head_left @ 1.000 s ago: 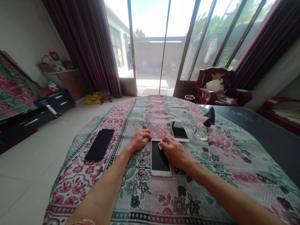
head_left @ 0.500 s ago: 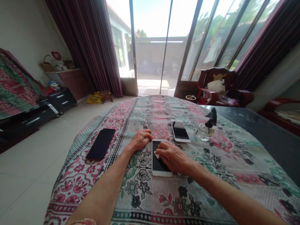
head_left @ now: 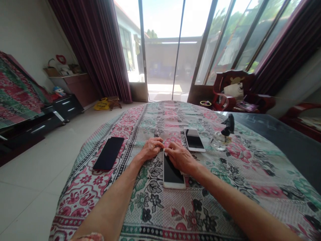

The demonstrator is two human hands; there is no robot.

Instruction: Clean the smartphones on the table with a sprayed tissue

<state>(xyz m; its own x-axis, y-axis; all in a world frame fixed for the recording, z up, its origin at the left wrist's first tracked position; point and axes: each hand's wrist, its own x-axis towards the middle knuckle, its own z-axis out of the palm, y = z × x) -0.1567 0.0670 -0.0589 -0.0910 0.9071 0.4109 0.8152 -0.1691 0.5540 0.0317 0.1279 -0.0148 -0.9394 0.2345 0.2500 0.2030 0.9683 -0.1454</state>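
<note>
A white-framed phone [head_left: 172,173] lies face up on the flowered tablecloth [head_left: 155,207] in front of me. My right hand [head_left: 181,158] rests over its upper part, fingers curled and pinching a small white cloth [head_left: 165,153] at the phone's top left corner. My left hand [head_left: 150,149] sits curled on the cloth just left of the phone's top edge, fingertips touching its corner. A second white phone [head_left: 194,139] lies farther back to the right. A black phone [head_left: 109,153] lies to the left.
A small clear spray bottle with a black head [head_left: 222,139] stands right of the far white phone. A dark glass tabletop [head_left: 283,137] shows at the right. Red wooden chairs [head_left: 233,92] stand by the glass doors; a low cabinet [head_left: 50,112] lines the left wall.
My right hand has slid with the white cloth from the middle of the phone's screen up to its top left corner, close to my left hand. The left hand has stayed put.
</note>
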